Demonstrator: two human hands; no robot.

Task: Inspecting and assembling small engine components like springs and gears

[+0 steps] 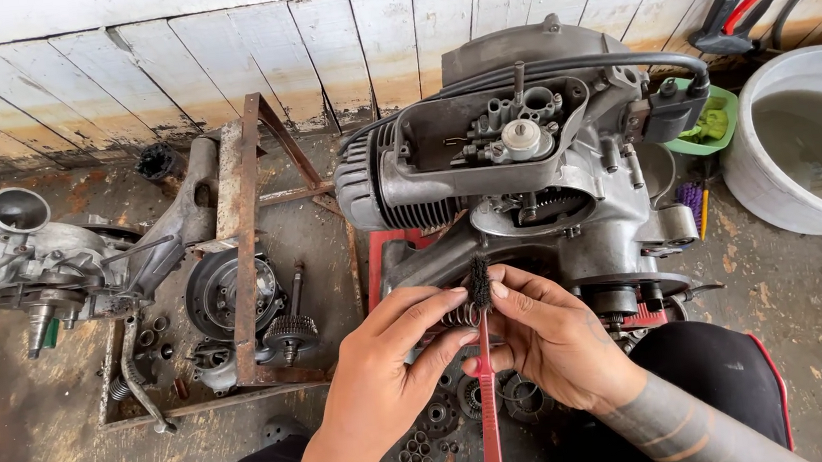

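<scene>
My left hand (384,364) pinches a small coiled metal spring (457,315) between thumb and fingers. My right hand (546,333) grips a red-handled brush (488,404) whose dark bristle head (479,282) touches the spring. Both hands meet just in front of a grey scooter engine (524,150) that sits on a red stand (378,254). The engine's top cover is off, so its carburettor (520,135) shows.
A rusty metal frame (240,227) holds gears, a clutch drum and bolts at left, beside a second engine casing (22,258). A white tub of murky liquid (814,142) stands at right with a green bowl (712,122). Loose gears and bearings (449,413) lie between my knees.
</scene>
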